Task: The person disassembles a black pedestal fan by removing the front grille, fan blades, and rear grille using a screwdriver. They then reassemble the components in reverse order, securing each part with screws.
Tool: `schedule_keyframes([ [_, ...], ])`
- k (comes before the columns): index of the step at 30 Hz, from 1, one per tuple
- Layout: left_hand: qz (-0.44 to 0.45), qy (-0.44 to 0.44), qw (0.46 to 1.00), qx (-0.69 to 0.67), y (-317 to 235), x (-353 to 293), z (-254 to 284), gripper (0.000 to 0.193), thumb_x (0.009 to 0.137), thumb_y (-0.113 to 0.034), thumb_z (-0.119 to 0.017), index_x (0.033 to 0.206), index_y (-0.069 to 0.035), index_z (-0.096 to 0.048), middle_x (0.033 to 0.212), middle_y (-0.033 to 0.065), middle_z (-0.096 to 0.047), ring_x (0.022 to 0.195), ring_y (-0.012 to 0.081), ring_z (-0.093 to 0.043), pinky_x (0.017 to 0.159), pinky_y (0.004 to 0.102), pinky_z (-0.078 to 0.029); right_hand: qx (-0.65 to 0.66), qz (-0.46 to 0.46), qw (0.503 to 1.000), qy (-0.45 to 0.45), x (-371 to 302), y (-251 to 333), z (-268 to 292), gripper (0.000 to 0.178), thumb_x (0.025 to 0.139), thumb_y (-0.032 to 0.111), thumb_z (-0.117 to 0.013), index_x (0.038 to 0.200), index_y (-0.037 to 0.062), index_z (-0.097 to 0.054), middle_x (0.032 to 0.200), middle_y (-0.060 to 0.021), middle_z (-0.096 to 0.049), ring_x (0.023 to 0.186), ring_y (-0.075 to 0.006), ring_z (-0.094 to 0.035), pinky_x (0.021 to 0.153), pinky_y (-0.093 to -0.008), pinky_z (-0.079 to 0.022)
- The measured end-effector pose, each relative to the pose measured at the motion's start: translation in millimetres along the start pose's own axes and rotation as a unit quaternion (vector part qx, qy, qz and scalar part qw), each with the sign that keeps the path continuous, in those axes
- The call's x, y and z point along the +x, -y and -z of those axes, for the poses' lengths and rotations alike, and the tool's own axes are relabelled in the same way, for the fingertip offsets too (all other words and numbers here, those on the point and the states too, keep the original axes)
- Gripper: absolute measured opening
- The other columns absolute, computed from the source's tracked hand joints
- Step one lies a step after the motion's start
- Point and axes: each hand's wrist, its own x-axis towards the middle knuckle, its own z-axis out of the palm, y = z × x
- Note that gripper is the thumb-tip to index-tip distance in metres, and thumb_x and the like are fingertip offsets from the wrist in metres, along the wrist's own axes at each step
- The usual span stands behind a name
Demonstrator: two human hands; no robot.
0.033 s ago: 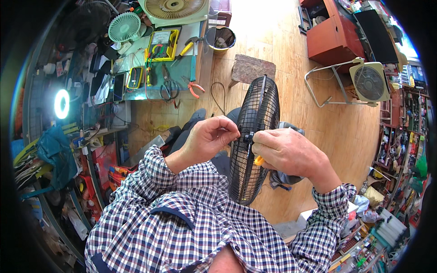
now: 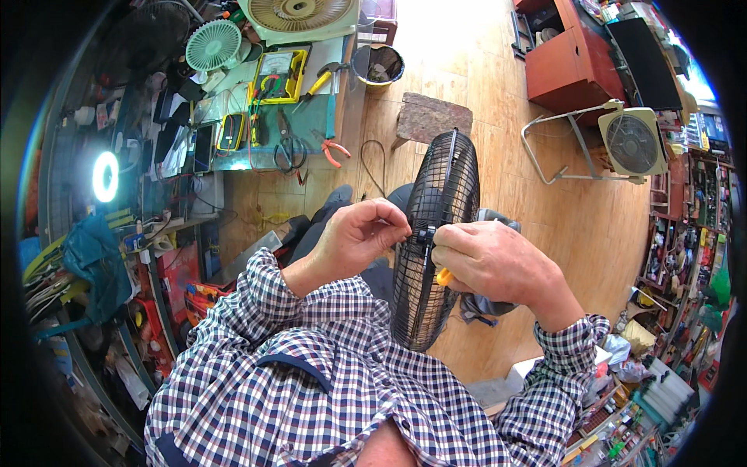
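A black wire fan guard (image 2: 440,179) stands edge-on in front of me, over my lap. My left hand (image 2: 354,237) pinches a small black part at the guard's hub from the left side. From the right side, my right hand (image 2: 494,261) is closed on a tool with a yellow-orange handle (image 2: 444,277), held against the same hub. A grey fan motor housing (image 2: 502,220) shows just behind my right hand. The tool's tip is hidden by my fingers and the mesh.
A workbench (image 2: 233,159) at the upper left holds red pliers (image 2: 333,148), a yellow meter (image 2: 278,75) and a small green fan (image 2: 213,44). A bucket (image 2: 377,66), a wooden stool (image 2: 432,118), a red cabinet (image 2: 564,66) and a box fan (image 2: 632,142) stand on the wood floor.
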Motion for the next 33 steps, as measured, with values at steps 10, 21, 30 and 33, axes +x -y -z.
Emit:
schedule_keyframes([
  [10, -0.001, 0.008, 1.000, 0.005, -5.2, -0.9, -1.2, 0.010, 0.104, 0.005, -0.068, 0.114, 0.003, -0.067, 0.111, 0.0095, -0.070, 0.103, 0.0156, -0.070, 0.094, 0.0314, -0.061, -0.020, -0.006, 0.999, 0.038, 2.5, 8.0, 7.6, 0.028, 0.077, 0.019, -0.081, 0.088, 0.0017, -0.063, 0.092, -0.0087, -0.051, 0.085, -0.0244, -0.067, 0.068, -0.0386, -0.059],
  [21, -0.067, 0.044, 0.991, 0.111, -15.0, 4.0, -3.7, 0.010, 0.100, 0.003, -0.074, 0.109, 0.002, -0.071, 0.107, 0.0108, -0.072, 0.097, 0.0195, -0.073, 0.086, 0.0314, -0.061, 0.043, -0.032, 0.998, 0.021, -6.2, 6.9, 7.1, 0.039, 0.071, 0.025, -0.085, 0.093, 0.0001, -0.064, 0.094, -0.0097, -0.054, 0.083, -0.0281, -0.067, 0.070, -0.0410, -0.059],
  [30, -0.124, 0.085, 0.972, 0.182, -21.0, 5.3, -7.7, 0.015, 0.099, 0.002, -0.075, 0.113, -0.003, -0.077, 0.106, 0.0117, -0.072, 0.092, 0.0233, -0.072, 0.079, 0.0325, -0.059, 0.056, -0.105, 0.992, 0.043, -17.6, 15.9, 11.3, 0.035, 0.071, 0.017, -0.086, 0.097, 0.0003, -0.068, 0.097, -0.0112, -0.061, 0.081, -0.0308, -0.067, 0.071, -0.0421, -0.057],
  [33, -0.130, 0.088, 0.966, 0.204, -21.4, 4.6, -4.0, 0.019, 0.099, 0.004, -0.074, 0.116, -0.003, -0.077, 0.105, 0.0105, -0.071, 0.090, 0.0220, -0.072, 0.078, 0.0313, -0.059, 0.060, -0.117, 0.991, 0.024, -25.5, 13.0, 7.3, 0.032, 0.070, 0.012, -0.086, 0.094, 0.0019, -0.068, 0.095, -0.0109, -0.061, 0.079, -0.0307, -0.068, 0.069, -0.0413, -0.057],
])
